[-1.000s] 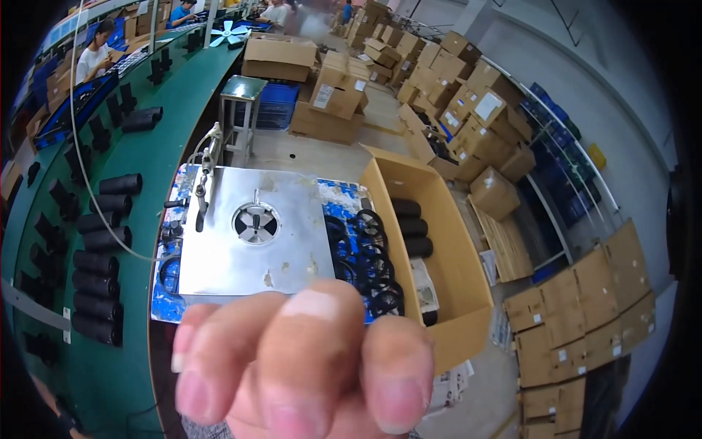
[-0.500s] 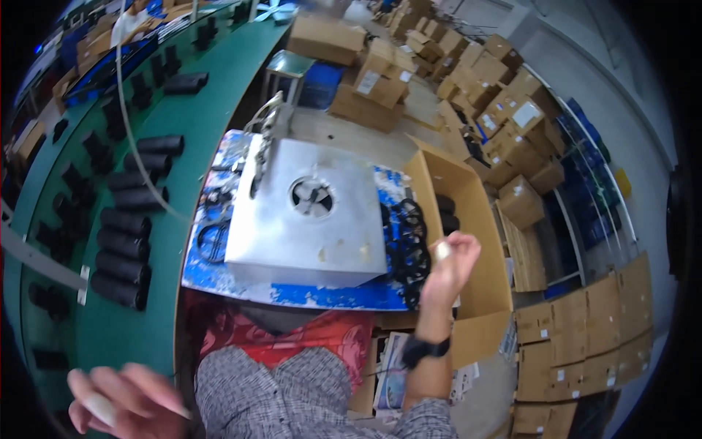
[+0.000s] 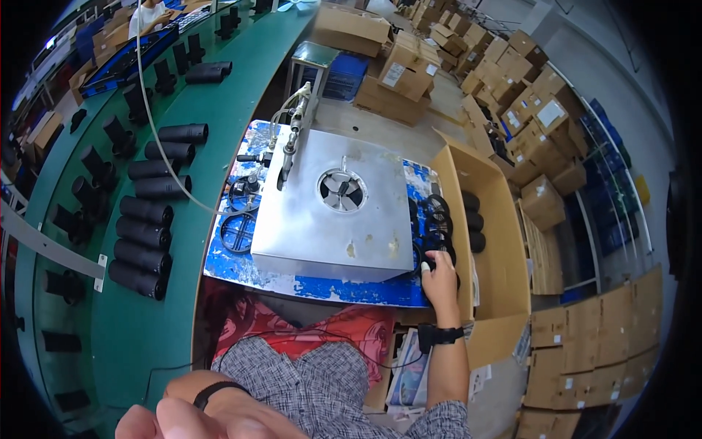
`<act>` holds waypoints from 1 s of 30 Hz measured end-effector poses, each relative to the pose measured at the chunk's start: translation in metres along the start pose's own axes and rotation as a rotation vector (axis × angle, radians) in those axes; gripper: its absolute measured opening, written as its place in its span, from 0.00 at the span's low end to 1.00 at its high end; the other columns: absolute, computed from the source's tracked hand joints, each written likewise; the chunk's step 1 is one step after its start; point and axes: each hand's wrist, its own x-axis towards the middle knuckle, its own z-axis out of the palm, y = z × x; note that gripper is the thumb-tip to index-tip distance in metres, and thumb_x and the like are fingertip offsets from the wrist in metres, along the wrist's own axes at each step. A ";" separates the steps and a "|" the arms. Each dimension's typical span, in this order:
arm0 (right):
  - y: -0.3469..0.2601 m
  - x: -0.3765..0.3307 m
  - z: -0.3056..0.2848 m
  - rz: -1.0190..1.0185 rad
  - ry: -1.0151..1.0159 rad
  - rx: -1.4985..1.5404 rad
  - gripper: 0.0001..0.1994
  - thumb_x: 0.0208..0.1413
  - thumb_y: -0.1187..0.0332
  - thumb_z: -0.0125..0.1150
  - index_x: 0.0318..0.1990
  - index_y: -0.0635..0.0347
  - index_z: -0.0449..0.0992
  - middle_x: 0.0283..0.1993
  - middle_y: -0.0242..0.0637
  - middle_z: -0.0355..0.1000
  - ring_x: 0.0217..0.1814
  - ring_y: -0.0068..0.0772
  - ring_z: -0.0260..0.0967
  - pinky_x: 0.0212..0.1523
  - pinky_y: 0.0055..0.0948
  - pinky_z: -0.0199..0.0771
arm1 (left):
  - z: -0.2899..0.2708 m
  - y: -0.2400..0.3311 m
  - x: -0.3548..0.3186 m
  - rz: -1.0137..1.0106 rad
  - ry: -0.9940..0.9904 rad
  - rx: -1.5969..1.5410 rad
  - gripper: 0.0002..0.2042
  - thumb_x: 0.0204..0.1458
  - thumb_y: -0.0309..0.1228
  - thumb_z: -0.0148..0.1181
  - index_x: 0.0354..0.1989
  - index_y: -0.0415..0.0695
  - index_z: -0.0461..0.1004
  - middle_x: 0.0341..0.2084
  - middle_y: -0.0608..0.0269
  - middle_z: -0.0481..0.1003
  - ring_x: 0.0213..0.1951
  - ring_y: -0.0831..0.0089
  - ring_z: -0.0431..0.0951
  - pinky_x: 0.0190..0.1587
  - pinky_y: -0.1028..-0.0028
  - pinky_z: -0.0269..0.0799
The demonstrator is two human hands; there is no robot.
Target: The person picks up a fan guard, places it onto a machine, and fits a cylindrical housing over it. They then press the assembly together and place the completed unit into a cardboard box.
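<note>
At the table's (image 3: 322, 289) right edge, the right hand (image 3: 441, 282) closes on black rings (image 3: 437, 219) beside a metal plate (image 3: 333, 212); the left hand (image 3: 183, 421), blurred, cannot be read.

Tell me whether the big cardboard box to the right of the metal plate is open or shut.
Open. The cardboard box has its flaps spread out, and black cylinders show inside on its floor.

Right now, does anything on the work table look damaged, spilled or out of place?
Nothing is spilled. The blue board under the metal plate has worn, flaking paint. The right hand rests on black rings stacked at the plate's right edge.
</note>
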 end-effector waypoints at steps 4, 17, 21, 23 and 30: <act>-0.008 0.009 0.004 0.031 -0.044 -0.005 0.15 0.57 0.76 0.64 0.53 0.63 0.76 0.54 0.51 0.77 0.57 0.61 0.76 0.57 0.50 0.78 | 0.001 -0.002 -0.001 0.006 -0.030 -0.019 0.30 0.69 0.41 0.61 0.76 0.57 0.57 0.54 0.59 0.62 0.37 0.65 0.70 0.44 0.43 0.91; 0.004 0.041 0.039 0.022 -0.077 -0.098 0.17 0.55 0.76 0.65 0.53 0.64 0.79 0.53 0.52 0.78 0.54 0.61 0.77 0.56 0.50 0.79 | 0.024 -0.022 0.020 -0.564 0.294 -0.067 0.24 0.73 0.49 0.51 0.64 0.42 0.63 0.53 0.53 0.70 0.48 0.66 0.76 0.52 0.62 0.82; -0.006 0.030 0.028 -0.034 0.008 -0.183 0.16 0.56 0.79 0.62 0.52 0.63 0.81 0.51 0.52 0.78 0.52 0.61 0.77 0.54 0.49 0.78 | 0.032 -0.050 0.004 -0.773 0.383 -0.340 0.22 0.74 0.45 0.49 0.66 0.41 0.61 0.52 0.56 0.70 0.51 0.67 0.74 0.59 0.65 0.73; -0.007 0.019 0.016 -0.058 0.033 -0.231 0.16 0.57 0.80 0.61 0.52 0.63 0.82 0.51 0.52 0.78 0.52 0.61 0.77 0.54 0.49 0.78 | 0.038 -0.040 0.031 -1.074 0.213 -0.179 0.20 0.75 0.42 0.48 0.65 0.41 0.62 0.50 0.59 0.69 0.52 0.70 0.72 0.59 0.66 0.69; -0.015 -0.002 -0.026 -0.134 0.243 -0.195 0.18 0.60 0.81 0.56 0.57 0.63 0.80 0.49 0.52 0.75 0.49 0.59 0.76 0.55 0.47 0.77 | 0.039 -0.040 0.037 -1.195 0.032 -0.132 0.17 0.75 0.36 0.44 0.64 0.40 0.64 0.46 0.64 0.68 0.49 0.75 0.68 0.56 0.71 0.66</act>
